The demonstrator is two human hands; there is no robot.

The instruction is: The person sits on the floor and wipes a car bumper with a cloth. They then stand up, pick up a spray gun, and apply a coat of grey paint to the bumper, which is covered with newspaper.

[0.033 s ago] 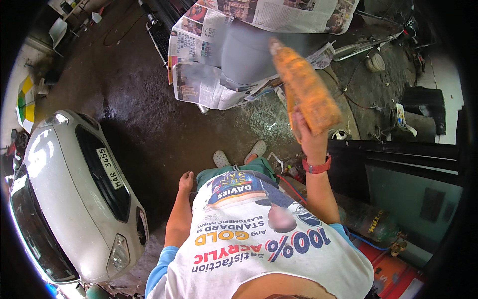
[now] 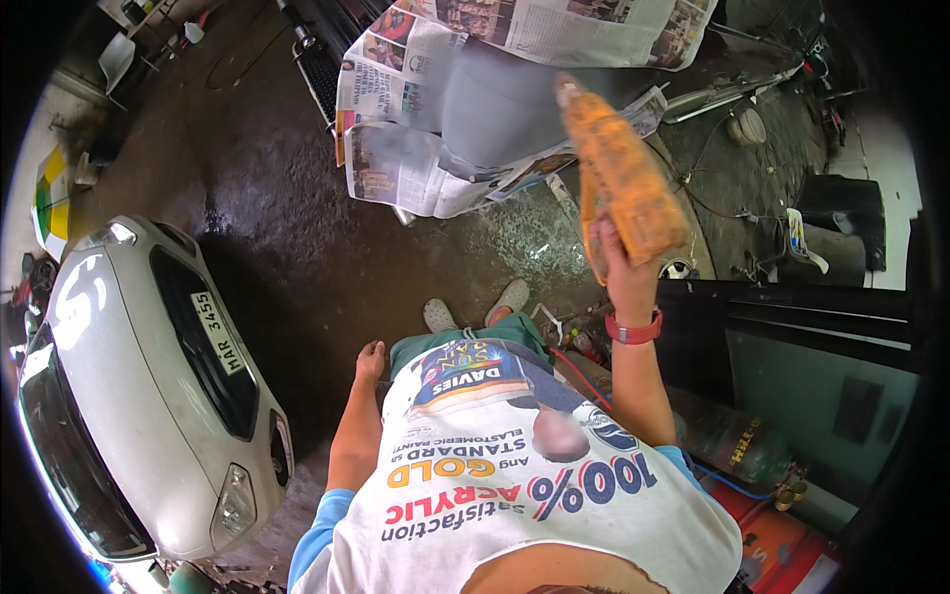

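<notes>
My right hand (image 2: 625, 255) is closed round the handle of a worn orange heat gun (image 2: 628, 173). Its metal nozzle points away from me, over a smooth grey panel (image 2: 500, 109). Newspaper sheets (image 2: 391, 163) border the panel on several sides. From this angle the gap between nozzle and panel is hard to judge. At my left thigh hangs my left hand (image 2: 370, 361), empty, its fingers loose and partly hidden by the view from above.
A white car (image 2: 139, 386) stands to my left. On the right are a green gas cylinder (image 2: 742, 445), a red box-like thing (image 2: 782, 535) and a dark glazed panel (image 2: 821, 396). A hose (image 2: 703, 203) crosses the floor at the far right, near a pale bucket (image 2: 745, 126).
The heat gun and my right hand have shifted slightly to the right, the nozzle moving with them across the grey panel. My left hand stays where it was.
</notes>
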